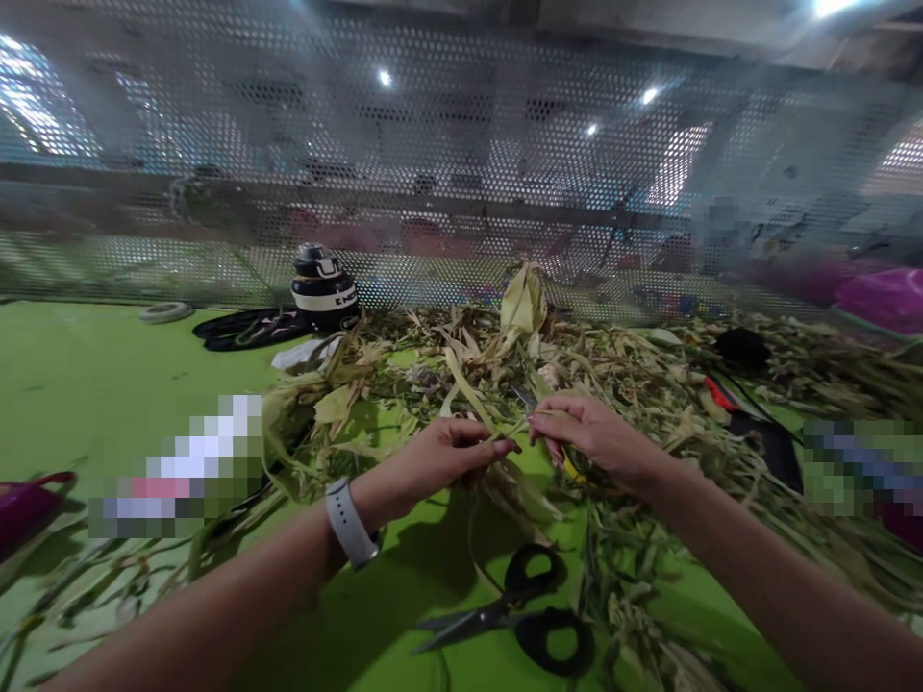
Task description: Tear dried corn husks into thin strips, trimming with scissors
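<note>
My left hand [443,459], with a grey watch band on its wrist, pinches a long pale green leaf strip [470,392] above the green table [87,384]. My right hand [591,434] is closed too, pinching the same strip's end, with a yellow-handled tool [572,468] tucked under its fingers. The two hands almost touch at the fingertips. Beneath and behind them lies a heap of dried leaves and husks [548,365]. Black-handled scissors [519,610] lie shut on the table just in front of my hands.
A perforated metal screen [461,173] walls off the table's far side. A black and white bottle-like container [323,286] and a tape roll [165,311] stand at the back left. Pink bags [884,298] sit at the far right and another pink bag [25,505] at the left edge.
</note>
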Tool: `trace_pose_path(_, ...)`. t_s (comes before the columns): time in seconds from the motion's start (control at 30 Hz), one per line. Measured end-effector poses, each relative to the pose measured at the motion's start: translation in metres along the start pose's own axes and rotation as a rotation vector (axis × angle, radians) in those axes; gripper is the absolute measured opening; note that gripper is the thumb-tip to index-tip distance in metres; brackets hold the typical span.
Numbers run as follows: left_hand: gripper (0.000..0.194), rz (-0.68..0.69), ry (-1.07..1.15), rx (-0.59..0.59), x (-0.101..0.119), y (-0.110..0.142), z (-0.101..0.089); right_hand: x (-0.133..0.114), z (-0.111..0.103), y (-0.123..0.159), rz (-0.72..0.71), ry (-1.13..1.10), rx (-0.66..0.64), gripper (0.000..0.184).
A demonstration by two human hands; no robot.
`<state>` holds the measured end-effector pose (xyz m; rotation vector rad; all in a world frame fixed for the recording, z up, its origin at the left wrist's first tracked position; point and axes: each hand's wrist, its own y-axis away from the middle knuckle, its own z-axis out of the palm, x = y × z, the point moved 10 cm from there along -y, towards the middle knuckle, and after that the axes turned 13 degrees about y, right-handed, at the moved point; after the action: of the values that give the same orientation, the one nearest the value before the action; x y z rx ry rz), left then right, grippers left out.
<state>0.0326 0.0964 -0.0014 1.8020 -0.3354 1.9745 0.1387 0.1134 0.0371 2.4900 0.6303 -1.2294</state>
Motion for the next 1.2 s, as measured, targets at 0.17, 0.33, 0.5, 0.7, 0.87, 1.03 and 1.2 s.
trace_pose_path(0.17, 0.03, -0.039, 0.241, -0.071, -0.003, 0.001, 0.013, 0.002, 0.002, -0.002, 0.022, -0.066, 0.049, 0.026)
trace_pose_path(0.33, 0.027, -0.048, 0.283, -0.097, -0.005, 0.001, 0.019, 0.013, -0.004, -0.004, 0.082, -0.193, 0.193, 0.024)
trace_pose_path(0.5, 0.019, -0.033, 0.421, -0.078, -0.006, 0.001, 0.02, 0.017, -0.011, -0.007, 0.078, -0.221, 0.258, 0.028)
trace_pose_path(0.7, 0.021, 0.091, 0.597, 0.064, 0.002, -0.002, 0.006, -0.001, -0.047, 0.013, -0.003, 0.013, 0.545, 0.031)
trace_pose_path(0.87, 0.022, 0.189, 0.562, 0.092, 0.011, 0.0, 0.004, -0.018, 0.029, 0.008, -0.102, 0.171, 0.039, 0.027)
trace_pose_path(1.03, 0.023, 0.161, 0.523, 0.084, 0.01, 0.001, 0.009, -0.004, 0.055, 0.003, -0.029, -0.041, -0.028, 0.028)
trace_pose_path(1.2, 0.023, 0.162, 0.54, 0.114, 0.016, 0.001, 0.001, 0.004, 0.071, 0.004, 0.018, -0.248, -0.179, 0.032)
